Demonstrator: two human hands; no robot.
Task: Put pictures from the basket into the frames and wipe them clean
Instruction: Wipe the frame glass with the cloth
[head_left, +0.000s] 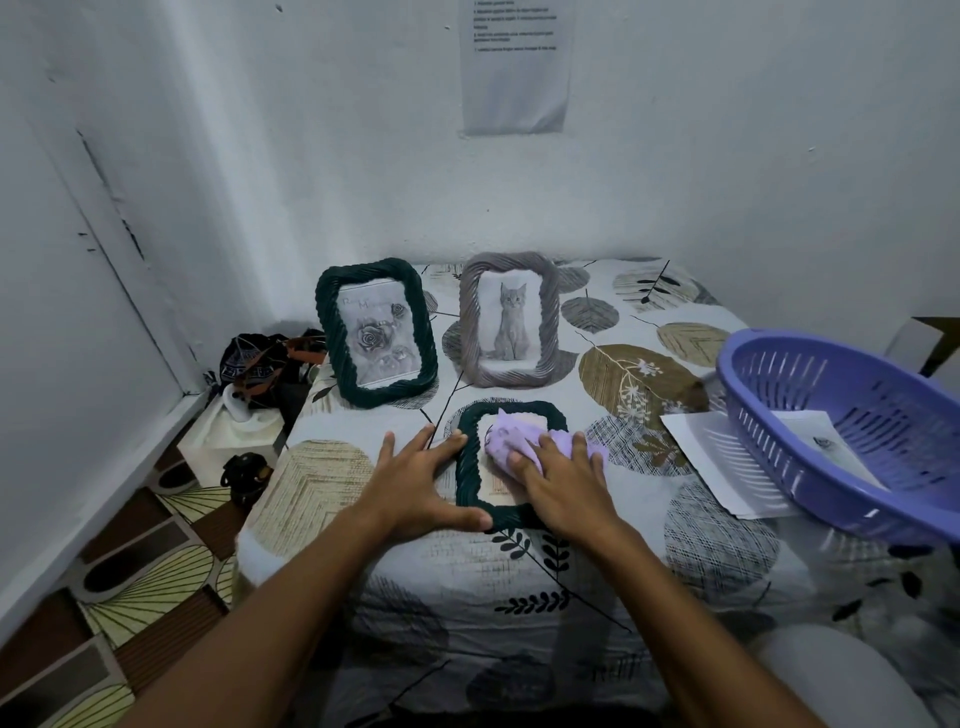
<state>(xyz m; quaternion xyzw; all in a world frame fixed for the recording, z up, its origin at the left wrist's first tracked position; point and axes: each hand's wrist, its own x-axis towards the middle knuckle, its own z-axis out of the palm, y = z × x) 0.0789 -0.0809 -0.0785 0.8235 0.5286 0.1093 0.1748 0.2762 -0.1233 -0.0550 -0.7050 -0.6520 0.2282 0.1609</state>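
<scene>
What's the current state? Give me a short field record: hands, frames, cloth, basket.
left hand: flat, steadying the lying frame's left edge
right hand: pressing purple cloth on the glass
lying frame: dark green, flat on the bed
standing frames: green rose frame, grey kitten frame, both upright
basket: purple, tilted, a sheet inside
loose papers: under the basket's left rim
</scene>
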